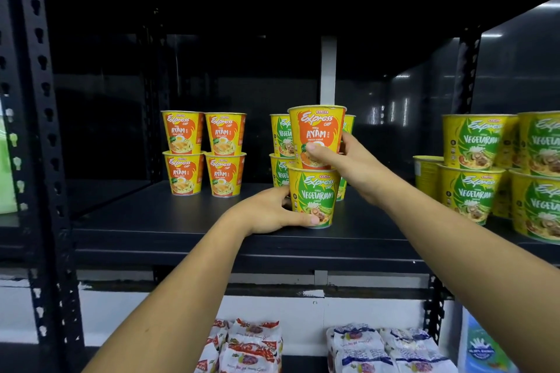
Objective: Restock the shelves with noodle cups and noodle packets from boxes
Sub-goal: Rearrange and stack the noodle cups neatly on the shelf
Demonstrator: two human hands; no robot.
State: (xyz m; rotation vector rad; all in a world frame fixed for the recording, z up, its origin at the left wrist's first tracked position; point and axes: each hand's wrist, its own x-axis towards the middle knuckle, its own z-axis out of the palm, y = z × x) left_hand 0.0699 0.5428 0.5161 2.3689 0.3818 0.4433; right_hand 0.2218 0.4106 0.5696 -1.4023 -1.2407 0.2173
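Right hand [345,157] grips orange Ayam cup [316,136], stacked on green Vegetarian cup [313,198]. Left hand [272,212] wraps that lower cup's base on shelf [181,221].

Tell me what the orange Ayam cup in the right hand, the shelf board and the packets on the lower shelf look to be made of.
Orange Ayam cup: probably printed paperboard or thin plastic with a satin finish; it has a rolled rim and a soft sheen.
Shelf board: a dark, matt, smooth panel; painted metal or laminate, cannot tell which.
Packets: thin glossy plastic film, shown by the crinkles and bright glints.
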